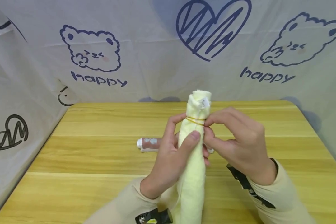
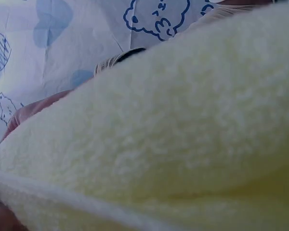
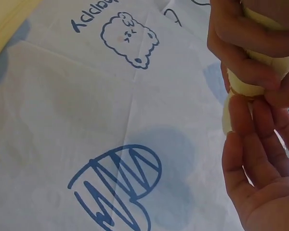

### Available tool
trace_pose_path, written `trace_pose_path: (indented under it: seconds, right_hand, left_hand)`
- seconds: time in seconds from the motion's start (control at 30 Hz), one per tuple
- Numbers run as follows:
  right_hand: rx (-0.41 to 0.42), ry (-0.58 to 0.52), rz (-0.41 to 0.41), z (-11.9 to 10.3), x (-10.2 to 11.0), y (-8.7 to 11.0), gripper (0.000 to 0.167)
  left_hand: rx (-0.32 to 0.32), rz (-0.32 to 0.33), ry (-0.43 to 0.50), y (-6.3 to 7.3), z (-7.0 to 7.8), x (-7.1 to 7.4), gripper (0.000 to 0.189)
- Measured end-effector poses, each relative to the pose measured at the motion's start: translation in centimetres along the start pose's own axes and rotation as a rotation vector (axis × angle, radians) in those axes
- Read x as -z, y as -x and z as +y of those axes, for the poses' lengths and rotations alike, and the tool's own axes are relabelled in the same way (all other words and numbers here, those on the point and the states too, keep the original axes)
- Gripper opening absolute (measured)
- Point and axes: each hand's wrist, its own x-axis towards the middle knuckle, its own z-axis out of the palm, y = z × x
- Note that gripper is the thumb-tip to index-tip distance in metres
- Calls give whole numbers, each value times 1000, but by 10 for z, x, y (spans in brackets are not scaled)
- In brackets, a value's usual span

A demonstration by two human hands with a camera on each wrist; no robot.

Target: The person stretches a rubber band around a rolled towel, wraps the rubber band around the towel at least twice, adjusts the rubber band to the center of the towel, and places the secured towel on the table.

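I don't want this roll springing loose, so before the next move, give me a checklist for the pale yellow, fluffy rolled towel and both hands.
1. Left hand supports the pale yellow rolled towel: ok, it grips the roll, thumb across the front.
2. Thin yellow elastic band around the towel near its upper end: ok, strands cross the front.
3. Right hand clear of the band: not ok, thumb and forefinger pinch at its side.
4. Band sits evenly all round: cannot tell, the hands hide part of it.
5. Towel's lower end within the head view: not ok, it runs past the bottom edge.
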Motion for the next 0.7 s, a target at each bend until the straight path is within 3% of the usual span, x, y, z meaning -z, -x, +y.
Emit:
trace_pose_path:
  seconds: [0.2, 0.4, 0.6, 0.7]
  right_hand:
    - [5, -58, 9, 1, -3, 0, 26]
    - [3, 39, -53, 0, -3, 1, 31]
    - [10, 112, -128, 4, -3, 2, 11]
    - [-27, 69, -177, 6, -4, 3, 5]
  left_hand:
    - [-15, 33, -44, -3, -8, 3, 44]
    - [-74, 90, -62, -4, -15, 8, 45]
    - [-163, 111, -144, -7, -20, 12, 41]
    - [-172, 128, -176, -10, -23, 14, 39]
